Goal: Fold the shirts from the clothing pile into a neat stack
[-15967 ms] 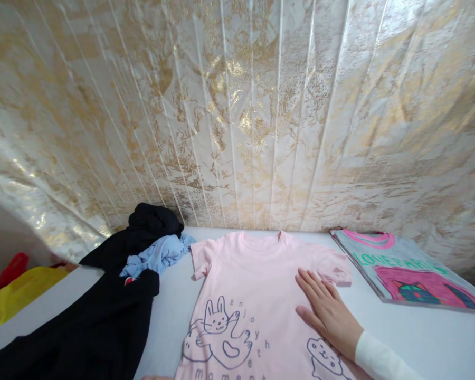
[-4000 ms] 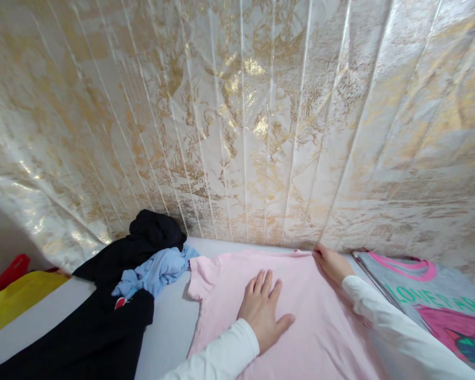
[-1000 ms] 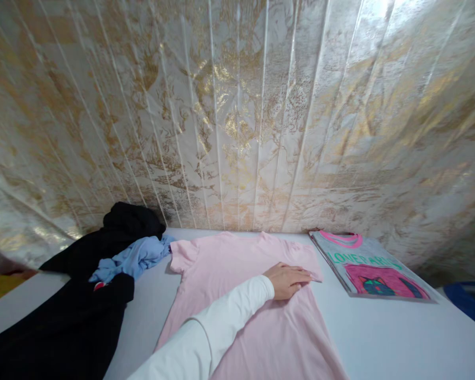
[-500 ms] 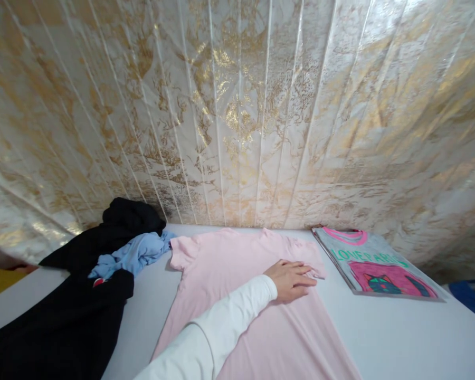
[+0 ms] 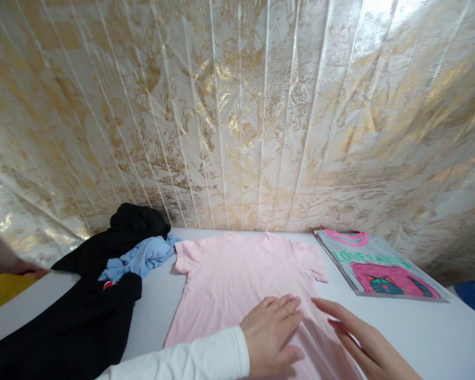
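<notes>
A plain pink T-shirt (image 5: 237, 274) lies spread flat, back side up, on the white table (image 5: 411, 327), its collar toward the wall. My left hand (image 5: 271, 333), in a white sleeve, rests flat and open on the shirt's lower middle. My right hand (image 5: 360, 340) lies open beside it, fingers stretched out over the shirt's right edge. Neither hand holds anything.
A folded grey T-shirt with a pink cat print (image 5: 376, 266) sits at the right. A heap of black clothing (image 5: 87, 306) with a light blue garment (image 5: 142, 256) on it lies at the left. Yellow fabric (image 5: 3, 290) shows far left. A gold-and-white crinkled sheet (image 5: 237, 116) covers the wall.
My left hand has slid from the shirt's right sleeve down toward me onto its lower middle. My right hand has come into view beside it.
</notes>
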The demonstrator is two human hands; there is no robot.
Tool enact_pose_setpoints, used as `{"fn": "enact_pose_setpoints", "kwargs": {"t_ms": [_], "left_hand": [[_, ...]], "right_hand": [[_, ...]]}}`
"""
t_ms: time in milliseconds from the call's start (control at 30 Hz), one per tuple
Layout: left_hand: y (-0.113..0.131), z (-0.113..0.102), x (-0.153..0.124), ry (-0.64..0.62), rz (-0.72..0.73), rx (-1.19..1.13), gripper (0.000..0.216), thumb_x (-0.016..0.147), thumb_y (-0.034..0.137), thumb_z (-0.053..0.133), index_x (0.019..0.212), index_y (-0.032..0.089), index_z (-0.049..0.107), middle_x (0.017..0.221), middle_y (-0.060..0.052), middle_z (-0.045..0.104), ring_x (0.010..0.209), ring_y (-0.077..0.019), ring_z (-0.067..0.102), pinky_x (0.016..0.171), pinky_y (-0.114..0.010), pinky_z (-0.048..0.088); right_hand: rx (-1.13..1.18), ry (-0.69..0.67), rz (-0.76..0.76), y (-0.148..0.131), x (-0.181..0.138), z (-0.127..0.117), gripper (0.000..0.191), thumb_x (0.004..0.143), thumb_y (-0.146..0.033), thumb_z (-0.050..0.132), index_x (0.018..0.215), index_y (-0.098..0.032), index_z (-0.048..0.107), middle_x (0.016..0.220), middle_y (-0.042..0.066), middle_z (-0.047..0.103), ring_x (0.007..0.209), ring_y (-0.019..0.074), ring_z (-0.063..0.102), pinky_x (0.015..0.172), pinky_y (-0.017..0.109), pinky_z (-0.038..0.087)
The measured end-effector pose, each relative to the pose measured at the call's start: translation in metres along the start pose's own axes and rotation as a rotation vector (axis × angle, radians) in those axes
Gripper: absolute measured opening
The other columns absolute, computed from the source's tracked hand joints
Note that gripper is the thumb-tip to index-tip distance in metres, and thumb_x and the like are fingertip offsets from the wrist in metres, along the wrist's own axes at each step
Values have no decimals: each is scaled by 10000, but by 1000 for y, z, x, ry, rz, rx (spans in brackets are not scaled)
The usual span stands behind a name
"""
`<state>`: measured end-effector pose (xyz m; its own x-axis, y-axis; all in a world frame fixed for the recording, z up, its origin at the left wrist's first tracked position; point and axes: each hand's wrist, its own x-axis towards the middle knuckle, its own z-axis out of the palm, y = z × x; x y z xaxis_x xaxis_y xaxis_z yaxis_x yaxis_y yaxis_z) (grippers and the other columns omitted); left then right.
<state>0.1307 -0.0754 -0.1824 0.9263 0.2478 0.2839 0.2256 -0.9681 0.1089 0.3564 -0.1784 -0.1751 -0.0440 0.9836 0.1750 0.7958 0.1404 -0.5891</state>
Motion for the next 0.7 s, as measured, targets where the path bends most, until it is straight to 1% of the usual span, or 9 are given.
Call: {"fn": "enact_pose_setpoints", "kwargs": {"t_ms": [67,100,167,233,333,433,533,600,700], "left_hand": [[6,12,-19,70,93,190,553,943,498,342,1347,121,358,1452,-89,345,1319,-215,316,968,-325,378],[7,20,-29,123,154,290,479,964,441,336,1340,148,377,1452,-58,351,1311,-191,326,934,-283,394],[6,36,-45,229,251,447,367,992,344,306,1314,212,422,1453,14,352,1298,-137,333,872,-206,407],[6,45,-59,275,281,524,358,1000,341,273,1297,244,448,1465,54,324,1301,-115,317,869,-178,403],[8,42,-70,216,279,547,369,1002,342,260,1321,258,424,1483,47,286,1317,-133,294,916,-204,392],[11,33,-71,148,288,546,361,1000,333,274,1319,260,426,1482,34,290,1311,-138,309,926,-222,397],[12,33,-70,204,283,552,350,997,346,283,1272,250,477,1472,44,310,1304,-125,318,909,-209,407],[11,38,-71,244,278,541,355,999,345,269,1283,256,464,1461,54,331,1302,-119,322,901,-209,409],[11,42,-71,214,283,503,374,1007,309,223,1323,254,416,1448,54,351,1291,-120,348,885,-224,412]], "right_hand": [[65,-15,8,1,32,18,537,917,-496,296,1362,-222,418,1368,82,476,1231,224,467,1010,382,411],[40,-17,-4,4,44,27,549,921,-494,284,1375,-207,398,1400,89,431,1266,222,422,1033,396,380],[-96,-55,-65,13,55,41,535,921,-493,298,1378,-232,392,1442,71,359,1317,226,334,1063,429,329],[-271,-94,-126,24,57,47,525,916,-494,328,1391,-273,359,1472,44,292,1350,235,255,1077,464,296],[-451,-102,-168,35,54,47,576,912,-501,346,1430,-271,243,1496,43,213,1367,235,208,1077,470,291],[-532,-76,-215,40,52,45,605,909,-507,356,1440,-263,197,1498,52,201,1367,231,214,1072,448,303],[-549,-76,-256,43,54,44,615,907,-508,368,1442,-279,171,1496,44,209,1363,231,225,1067,444,309],[-543,-111,-256,46,57,41,603,910,-508,361,1439,-288,175,1494,37,211,1361,236,229,1063,459,312],[-528,-150,-246,47,62,34,561,918,-496,346,1428,-298,223,1484,34,236,1356,242,238,1070,494,287]]}}
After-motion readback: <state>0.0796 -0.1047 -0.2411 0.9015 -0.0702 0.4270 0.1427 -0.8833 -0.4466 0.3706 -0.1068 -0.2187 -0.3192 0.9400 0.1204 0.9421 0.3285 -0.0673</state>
